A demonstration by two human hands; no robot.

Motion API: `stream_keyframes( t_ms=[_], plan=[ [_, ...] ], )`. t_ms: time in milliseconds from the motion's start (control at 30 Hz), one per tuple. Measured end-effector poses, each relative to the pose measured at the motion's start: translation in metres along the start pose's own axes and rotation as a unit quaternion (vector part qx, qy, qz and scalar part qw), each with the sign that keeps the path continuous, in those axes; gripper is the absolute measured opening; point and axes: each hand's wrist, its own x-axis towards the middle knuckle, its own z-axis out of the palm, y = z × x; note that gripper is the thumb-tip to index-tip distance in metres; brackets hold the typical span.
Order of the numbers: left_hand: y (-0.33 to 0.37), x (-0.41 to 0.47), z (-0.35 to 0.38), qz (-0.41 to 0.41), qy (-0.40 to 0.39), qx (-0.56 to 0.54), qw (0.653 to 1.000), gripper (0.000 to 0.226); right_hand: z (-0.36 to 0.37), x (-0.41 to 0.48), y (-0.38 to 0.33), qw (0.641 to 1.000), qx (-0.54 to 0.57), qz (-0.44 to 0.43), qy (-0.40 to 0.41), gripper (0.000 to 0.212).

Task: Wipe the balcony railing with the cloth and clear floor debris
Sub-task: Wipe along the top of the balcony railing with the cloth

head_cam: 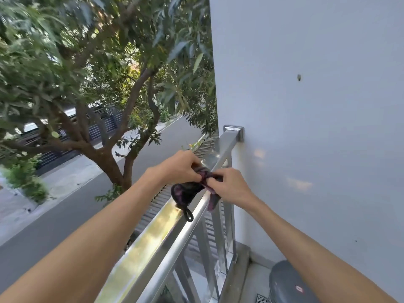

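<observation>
Both hands meet over the top rail of the balcony railing [153,232], near its far end. The left hand [179,167] pinches one end of a dark cloth [188,193] with purple patches, and the right hand [231,186] pinches the other end, thumb and fingers closed on the fabric. Each grip is narrow and holds the cloth. The cloth is bunched between the two hands and lies across the rail, touching it, with a small loop hanging from its lower part (another flap droops on the balcony side, under the right hand). The rail runs on to a square metal bracket [234,132] fixed to the white wall [328,106]. Beyond the railing stand a tree [122,127] and a grey road [65,204]. Down by the wall sits a grey rounded object [286,283] beside a small drain grate [263,299].
</observation>
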Motion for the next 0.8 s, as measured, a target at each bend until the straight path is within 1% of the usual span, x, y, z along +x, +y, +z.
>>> stream_keyframes(
  t_ms=[67,133,167,233,300,400,467,533,667,800],
  plan=[
    [0.013,0.043,0.001,0.022,0.03,-0.007,0.999,0.022,-0.017,0.022,0.016,0.995,0.044,0.027,0.08,0.019],
    [0.026,0.093,0.004,0.04,0.056,-0.002,0.998,0.039,-0.029,0.052,0.039,0.982,0.095,0.043,0.159,0.009],
    [0.031,0.116,0.006,0.047,0.066,0.003,0.997,0.045,-0.033,0.067,0.052,0.974,0.114,0.053,0.191,0.011],
    [0.037,0.155,0.012,0.051,0.073,0.017,0.996,0.048,-0.037,0.096,0.075,0.961,0.13,0.066,0.236,0.02],
    [0.035,0.183,0.021,0.058,0.056,0.042,0.996,0.045,-0.033,0.119,0.096,0.957,0.135,0.071,0.246,0.025],
    [0.019,0.192,0.03,0.065,0.032,0.081,0.994,0.04,-0.011,0.131,0.108,0.951,0.179,0.096,0.232,0.017],
    [0.006,0.185,0.033,0.08,0.036,0.076,0.993,0.039,0.007,0.128,0.107,0.935,0.227,0.104,0.251,0.009],
    [-0.002,0.173,0.035,0.089,0.049,0.062,0.993,0.038,0.019,0.123,0.104,0.924,0.247,0.105,0.274,0.008],
    [-0.005,0.144,0.039,0.098,0.05,0.063,0.992,0.034,0.037,0.098,0.092,0.918,0.257,0.11,0.283,0.005],
    [-0.007,0.097,0.038,0.102,0.04,0.059,0.992,0.032,0.058,0.056,0.066,0.909,0.282,0.121,0.282,0.019]
  ],
)
